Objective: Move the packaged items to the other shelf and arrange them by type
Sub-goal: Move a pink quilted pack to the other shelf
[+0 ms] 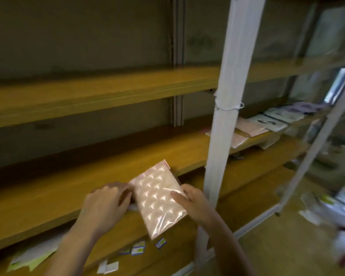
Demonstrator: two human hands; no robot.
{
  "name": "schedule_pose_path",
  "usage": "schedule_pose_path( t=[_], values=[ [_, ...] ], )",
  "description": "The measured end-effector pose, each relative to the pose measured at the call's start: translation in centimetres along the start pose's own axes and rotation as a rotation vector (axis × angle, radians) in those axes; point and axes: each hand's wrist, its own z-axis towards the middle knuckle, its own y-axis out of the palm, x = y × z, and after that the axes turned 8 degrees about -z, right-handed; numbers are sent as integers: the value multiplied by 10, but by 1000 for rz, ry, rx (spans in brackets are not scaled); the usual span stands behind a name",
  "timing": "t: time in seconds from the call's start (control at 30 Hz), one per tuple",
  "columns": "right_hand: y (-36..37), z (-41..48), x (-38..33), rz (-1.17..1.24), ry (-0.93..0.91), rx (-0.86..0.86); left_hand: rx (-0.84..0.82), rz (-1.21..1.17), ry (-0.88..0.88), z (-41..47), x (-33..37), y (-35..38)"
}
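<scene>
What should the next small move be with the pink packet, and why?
Probably carry the pink packet rightward, past the white post, toward the similar pink packets lying beyond it. Both the left hand and right hand grip it, so it is not yet placed.

Both hands, left hand [106, 202] and right hand [193, 204], grip pink packet [159, 198] over wooden shelf [48, 198].

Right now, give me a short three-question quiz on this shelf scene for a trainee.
1. True or false: the left hand and right hand both hold the pink packet.
2. The pink packet is A) left of the white post, B) right of it, C) on the floor.
3. Fill in: the row of other packets lies on the post's ___ side.
Key: 1 true; 2 A; 3 right.
</scene>
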Motion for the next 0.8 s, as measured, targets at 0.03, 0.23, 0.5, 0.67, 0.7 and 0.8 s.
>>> schedule_pose_path(
  t=[0.03,0.23,0.5,0.67,0.7,0.8],
  values=[
    [-20,-10,10,23,13,32,-10,-5,29,5,20,7],
    [-133,-62,82,64,87,161,13,-82,157,31,134,52],
    [-235,-88,128,222,124,370,-27,-115,332,81,246,90],
    [-272,-72,150,280,116,396,-59,-117,369,124,285,101],
    [-280,-66,154,280,113,396,-55,-122,370,133,291,105],
    [-303,-45,165,260,116,404,-44,-150,345,163,309,119]
  ],
)
